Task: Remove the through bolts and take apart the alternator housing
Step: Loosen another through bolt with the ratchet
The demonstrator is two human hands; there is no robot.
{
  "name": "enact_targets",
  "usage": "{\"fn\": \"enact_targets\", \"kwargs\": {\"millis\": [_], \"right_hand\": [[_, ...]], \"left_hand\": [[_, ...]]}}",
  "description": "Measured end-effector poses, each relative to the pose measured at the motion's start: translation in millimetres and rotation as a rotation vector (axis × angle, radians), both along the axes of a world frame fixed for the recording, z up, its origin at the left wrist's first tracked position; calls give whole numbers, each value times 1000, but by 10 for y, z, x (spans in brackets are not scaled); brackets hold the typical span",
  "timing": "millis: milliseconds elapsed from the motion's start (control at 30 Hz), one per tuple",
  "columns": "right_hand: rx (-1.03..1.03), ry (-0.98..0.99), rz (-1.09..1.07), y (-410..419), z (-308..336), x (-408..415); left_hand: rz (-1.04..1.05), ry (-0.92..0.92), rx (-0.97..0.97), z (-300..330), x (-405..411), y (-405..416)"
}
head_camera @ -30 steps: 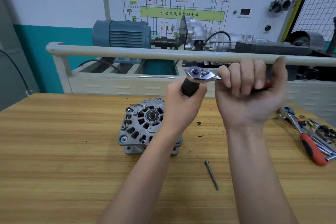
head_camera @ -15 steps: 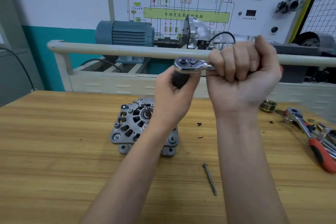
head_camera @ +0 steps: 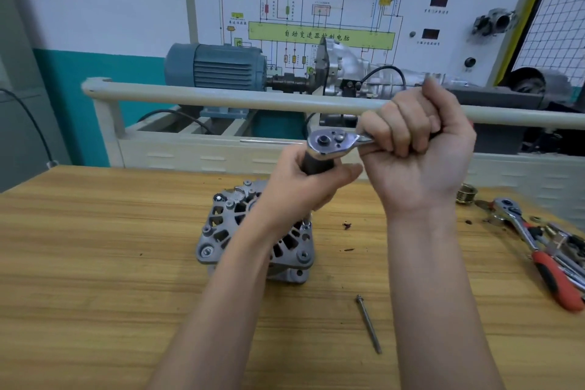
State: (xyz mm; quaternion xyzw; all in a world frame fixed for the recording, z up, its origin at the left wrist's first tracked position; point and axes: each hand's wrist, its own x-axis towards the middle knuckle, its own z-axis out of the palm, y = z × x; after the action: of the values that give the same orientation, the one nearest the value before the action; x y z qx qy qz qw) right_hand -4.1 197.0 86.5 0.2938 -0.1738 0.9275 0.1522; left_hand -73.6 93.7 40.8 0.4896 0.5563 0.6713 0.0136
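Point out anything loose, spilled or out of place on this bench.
A bolt lies loose on the bench, apart from the alternator. Dark crumbs are scattered right of the alternator. Tools lie heaped at the right edge. Nothing looks damaged.

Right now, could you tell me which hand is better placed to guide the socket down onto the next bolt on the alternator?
Probably the left hand: it grips the dark socket under the ratchet, directly above the alternator. The right hand grips the ratchet's handle, farther right.
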Motion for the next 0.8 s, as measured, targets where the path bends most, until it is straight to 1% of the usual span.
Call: {"fn": "enact_targets", "kwargs": {"millis": [67,100,167,233,300,333,400,500,567,633,667,733,800], "right_hand": [[-28,14,64,28,18,-28],[-49,23,56,24,25,-25],[-103,19,-50,-27,27,-2],[-121,3,-250,-139,9,53],[-104,9,-436,-265,-35,117],[-96,10,-492,-318,-54,148],[-85,-9,-531,-355,-61,195],[-65,-44,-462,-246,-40,211],[-38,-61,-346,-145,-18,179],[-27,-48,-165,-59,-5,120],[-30,-30,-70,-20,-5,80],[-26,-3,50,45,-13,1],[-13,7,85,67,-21,-31]], "left_hand": [[10,1,20,-19,20,62],[9,17,32,-20,32,81],[41,32,90,-15,26,107],[191,-10,199,-45,61,171],[435,-66,345,-63,167,269],[514,-96,416,-75,217,311],[554,-128,474,-107,262,368],[473,-102,382,-118,266,316],[298,-32,234,-69,197,197],[75,53,49,-15,91,54],[9,80,-30,10,52,-1],[0,75,-124,32,17,-27],[41,4,-144,32,41,22]]}}
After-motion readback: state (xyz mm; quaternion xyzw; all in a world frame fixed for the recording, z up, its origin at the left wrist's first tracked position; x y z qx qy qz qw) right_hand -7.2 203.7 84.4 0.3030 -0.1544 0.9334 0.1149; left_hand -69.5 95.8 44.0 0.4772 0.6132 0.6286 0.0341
